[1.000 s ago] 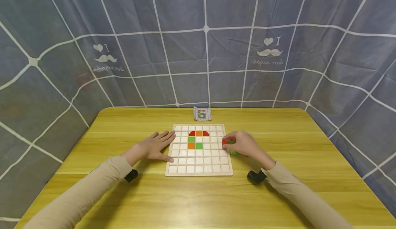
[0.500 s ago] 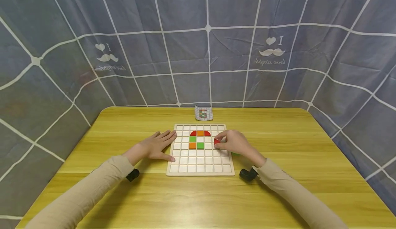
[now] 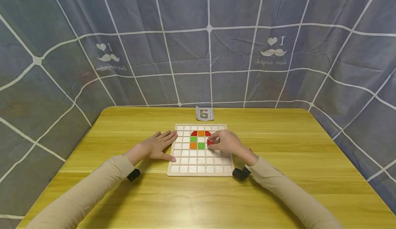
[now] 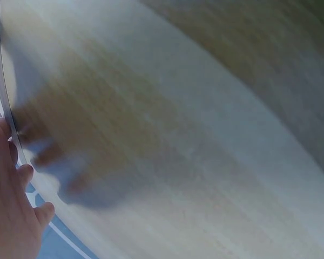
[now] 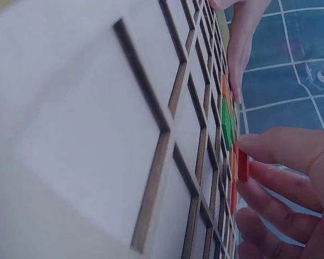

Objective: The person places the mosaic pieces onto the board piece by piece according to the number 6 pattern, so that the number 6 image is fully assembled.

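Note:
A wooden grid board [image 3: 183,169] lies flat on the table. Set in its upper middle cells are rounded red tiles [image 3: 194,133], orange tiles [image 3: 193,146], a light green tile [image 3: 193,139] and a darker green tile [image 3: 201,146]. My right hand [image 3: 228,142] pinches a red tile [image 5: 243,163] between thumb and fingers, just right of the darker green one. From the head view I cannot tell whether this tile touches the board. My left hand [image 3: 158,146] rests with fingers spread, fingertips and thumb on the board's left edge.
Behind the board lies a small printed card [image 3: 204,113] with a coloured grid pattern. A bit of red shows on the table beside my right wrist, mostly hidden. A grey curtain [image 3: 191,50] with white lines hangs past the table's [image 3: 198,201] far edge.
My right hand has carried the red tile leftward, from the board's right edge to beside the darker green tile. The left hand stays in place on the board's edge.

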Available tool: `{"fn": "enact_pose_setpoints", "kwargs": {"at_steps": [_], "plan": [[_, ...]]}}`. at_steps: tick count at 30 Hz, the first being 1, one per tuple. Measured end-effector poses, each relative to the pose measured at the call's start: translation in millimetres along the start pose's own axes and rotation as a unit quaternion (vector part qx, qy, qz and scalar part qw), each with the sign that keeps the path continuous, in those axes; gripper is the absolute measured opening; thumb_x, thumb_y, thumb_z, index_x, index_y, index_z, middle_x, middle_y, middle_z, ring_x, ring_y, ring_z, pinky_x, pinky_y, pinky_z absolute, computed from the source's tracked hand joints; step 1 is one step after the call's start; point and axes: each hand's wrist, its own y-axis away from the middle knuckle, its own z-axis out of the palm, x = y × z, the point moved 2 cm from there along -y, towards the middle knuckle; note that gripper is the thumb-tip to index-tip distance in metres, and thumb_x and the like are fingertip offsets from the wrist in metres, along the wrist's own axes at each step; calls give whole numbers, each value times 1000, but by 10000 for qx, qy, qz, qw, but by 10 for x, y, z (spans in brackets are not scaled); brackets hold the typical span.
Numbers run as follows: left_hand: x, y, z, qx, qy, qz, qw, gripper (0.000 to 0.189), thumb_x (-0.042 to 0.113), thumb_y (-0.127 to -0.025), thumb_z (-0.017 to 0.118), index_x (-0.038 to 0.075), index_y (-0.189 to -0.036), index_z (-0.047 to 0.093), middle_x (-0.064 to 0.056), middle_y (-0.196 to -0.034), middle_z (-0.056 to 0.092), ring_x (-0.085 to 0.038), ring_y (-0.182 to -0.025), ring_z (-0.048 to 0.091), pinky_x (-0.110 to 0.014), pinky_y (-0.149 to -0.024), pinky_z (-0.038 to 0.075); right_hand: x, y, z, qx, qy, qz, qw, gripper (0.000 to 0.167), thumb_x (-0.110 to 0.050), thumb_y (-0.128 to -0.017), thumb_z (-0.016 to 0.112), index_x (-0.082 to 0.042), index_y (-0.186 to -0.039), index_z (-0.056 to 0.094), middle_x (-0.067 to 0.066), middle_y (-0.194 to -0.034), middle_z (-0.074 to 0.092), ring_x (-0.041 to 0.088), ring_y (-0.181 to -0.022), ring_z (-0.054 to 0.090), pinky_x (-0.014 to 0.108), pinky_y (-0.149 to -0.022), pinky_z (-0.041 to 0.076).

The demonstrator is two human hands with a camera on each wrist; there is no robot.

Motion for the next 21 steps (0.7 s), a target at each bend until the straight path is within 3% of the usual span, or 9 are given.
{"fn": "enact_pose_setpoints", "kwargs": {"at_steps": [8,16,21], "plan": [[-16,-13,19,5,9,-30,10000,103,73,-84,49,12,-156,9,-9,-163,3,-31,-150,5,-57,-120,7,-23,-36,38,-12,84,66,9999,18,-30,-81,77,-22,-98,77,-6,-92,73,16,-89,69,26,-65,51],[-16,-13,26,41,-16,-4,10000,103,73,-84,49,11,-156,9,-9,-163,3,-32,-150,6,-57,-120,8,-19,-46,70,-138,-44,98,9998,18,-28,-80,77,-21,-97,76,-7,-92,73,7,-78,64,23,-61,46],[-12,-7,17,39,11,-4,10000,103,72,-84,49,11,-156,9,-9,-163,3,-32,-150,5,-57,-120,7,-18,-44,74,-125,-115,87,9998,17,-26,-80,78,-20,-96,76,-7,-91,74,9,-82,66,23,-62,48]]}}
